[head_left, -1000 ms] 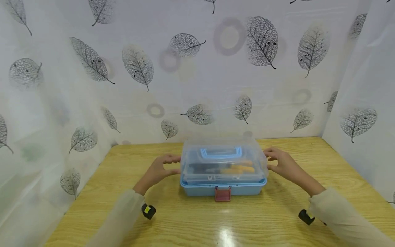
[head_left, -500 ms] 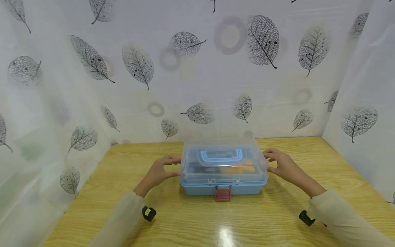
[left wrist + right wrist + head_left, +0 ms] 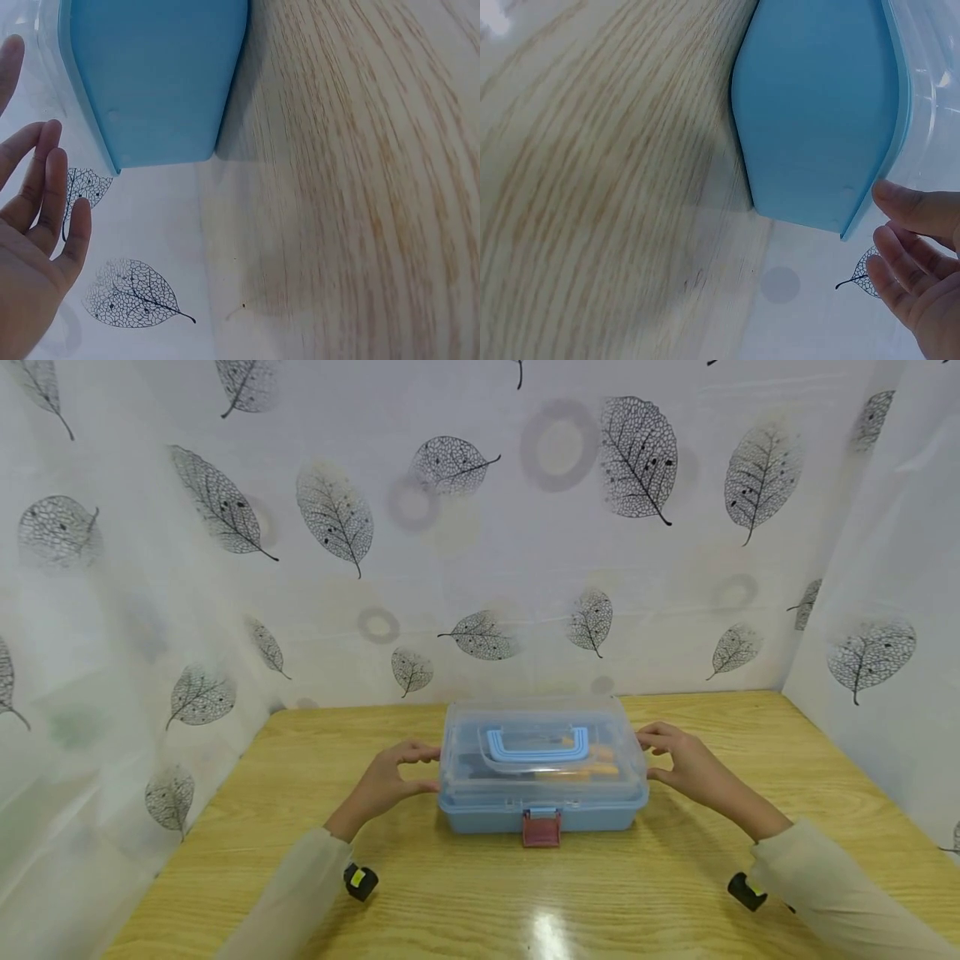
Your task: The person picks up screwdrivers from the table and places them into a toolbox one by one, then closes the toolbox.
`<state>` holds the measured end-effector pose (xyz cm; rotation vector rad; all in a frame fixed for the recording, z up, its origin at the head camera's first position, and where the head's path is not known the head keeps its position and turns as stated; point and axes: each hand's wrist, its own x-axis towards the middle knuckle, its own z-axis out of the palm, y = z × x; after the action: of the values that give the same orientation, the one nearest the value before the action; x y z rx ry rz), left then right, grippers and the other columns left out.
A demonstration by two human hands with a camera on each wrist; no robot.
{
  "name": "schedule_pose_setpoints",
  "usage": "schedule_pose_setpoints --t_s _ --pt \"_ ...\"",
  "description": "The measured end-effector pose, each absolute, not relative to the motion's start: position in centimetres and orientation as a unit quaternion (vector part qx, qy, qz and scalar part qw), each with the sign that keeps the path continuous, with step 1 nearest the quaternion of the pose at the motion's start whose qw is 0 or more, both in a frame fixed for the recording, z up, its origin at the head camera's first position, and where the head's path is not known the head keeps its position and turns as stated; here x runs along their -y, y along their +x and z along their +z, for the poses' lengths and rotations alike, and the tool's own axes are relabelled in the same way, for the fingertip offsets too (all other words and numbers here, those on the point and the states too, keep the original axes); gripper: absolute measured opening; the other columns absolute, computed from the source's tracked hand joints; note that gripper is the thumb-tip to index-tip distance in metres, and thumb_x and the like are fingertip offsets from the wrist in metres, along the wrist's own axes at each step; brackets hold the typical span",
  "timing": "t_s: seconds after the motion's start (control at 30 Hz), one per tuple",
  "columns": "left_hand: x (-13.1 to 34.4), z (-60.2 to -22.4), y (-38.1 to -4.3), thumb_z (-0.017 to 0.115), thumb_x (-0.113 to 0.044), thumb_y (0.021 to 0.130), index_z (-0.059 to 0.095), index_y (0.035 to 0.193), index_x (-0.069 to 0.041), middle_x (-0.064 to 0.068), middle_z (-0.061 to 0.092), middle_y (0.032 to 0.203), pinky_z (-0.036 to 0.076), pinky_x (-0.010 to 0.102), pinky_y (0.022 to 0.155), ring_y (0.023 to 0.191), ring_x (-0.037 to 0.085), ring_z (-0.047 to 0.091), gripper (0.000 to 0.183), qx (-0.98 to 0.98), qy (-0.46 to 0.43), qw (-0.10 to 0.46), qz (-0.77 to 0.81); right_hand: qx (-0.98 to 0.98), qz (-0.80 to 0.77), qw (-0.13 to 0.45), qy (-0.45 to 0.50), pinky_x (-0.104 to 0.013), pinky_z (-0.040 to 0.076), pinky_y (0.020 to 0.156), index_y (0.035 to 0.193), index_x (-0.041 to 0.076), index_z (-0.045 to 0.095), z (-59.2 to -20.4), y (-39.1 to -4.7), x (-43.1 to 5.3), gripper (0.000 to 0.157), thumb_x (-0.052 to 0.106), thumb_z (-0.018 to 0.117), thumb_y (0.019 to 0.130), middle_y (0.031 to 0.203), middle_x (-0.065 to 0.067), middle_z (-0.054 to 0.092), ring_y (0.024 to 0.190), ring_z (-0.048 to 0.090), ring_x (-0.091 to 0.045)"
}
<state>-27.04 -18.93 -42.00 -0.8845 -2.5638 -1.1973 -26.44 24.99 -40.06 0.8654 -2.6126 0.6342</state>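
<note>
In the head view a toolbox with a pale blue base (image 3: 487, 821) stands on the table, with its clear lid (image 3: 465, 739) down over it. A blue handle (image 3: 537, 753) tops the lid, and a reddish-brown latch (image 3: 542, 831) hangs down at the front. Orange and dark items show blurred through the plastic. My left hand (image 3: 386, 779) holds the lid's left end between bent fingers and thumb. At the right end my right hand (image 3: 682, 764) does the same; in the right wrist view its thumb (image 3: 911, 210) lies at the lid's lower rim.
The wooden table (image 3: 450, 893) carries the box near its back edge. Behind it and along both sides hangs a white curtain (image 3: 480, 552) printed with leaves. Black wrist cameras (image 3: 361, 882) sit under both forearms.
The clear lid has come down a little at the front, its clips now lower at the base's rim. Both hands moved slightly with it; the base stayed put.
</note>
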Motion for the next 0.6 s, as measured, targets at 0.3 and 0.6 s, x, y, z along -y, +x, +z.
schedule_pose_setpoints --t_s 0.3,0.6 --pt "18.87 -41.94 -26.79 0.077 -0.023 0.074 0.065 0.119 -0.007 0.004 0.066 0.109 0.048 0.050 0.088 0.100 0.027 0.059 0.049 0.867 -0.297 0.086 -0.392 0.913 0.208 0.158 0.312 -0.037 0.055 0.073 0.114 -0.007 0.062 -39.82 -26.24 -25.07 0.049 -0.006 0.078 0.067 0.105 -0.014 0.060 0.090 0.061 -0.029" --pt "18.88 -41.93 -26.46 0.078 -0.021 0.074 0.066 0.114 -0.002 0.006 0.066 0.106 0.050 0.047 0.087 0.100 0.031 0.061 0.046 0.878 -0.307 0.094 -0.353 0.913 0.198 0.165 0.316 -0.036 0.055 0.072 0.113 -0.006 0.062 -39.93 -26.20 -25.14 0.049 -0.006 0.078 0.067 0.106 -0.015 0.059 0.089 0.062 -0.029"
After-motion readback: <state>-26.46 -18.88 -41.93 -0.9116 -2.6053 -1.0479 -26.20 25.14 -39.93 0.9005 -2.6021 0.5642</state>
